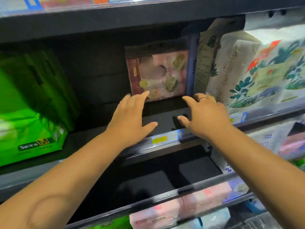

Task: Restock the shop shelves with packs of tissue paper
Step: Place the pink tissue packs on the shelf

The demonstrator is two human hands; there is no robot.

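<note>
Left hand (130,116) and right hand (204,115), fingers spread and empty, reach toward the pink tissue pack (162,70).

This is a shop aisle. Dark tiered metal shelves (165,115) carry clear plastic price rails (272,114) with a yellow price tag (159,140) at centre. Bright green wrapped packs (31,129) sit at left and white leaf-printed tissue packs (247,71) at right.

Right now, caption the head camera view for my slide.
Open left hand and right hand reach for a floral tissue pack deep on the shelf, between green packs and leaf-print packs.
</note>
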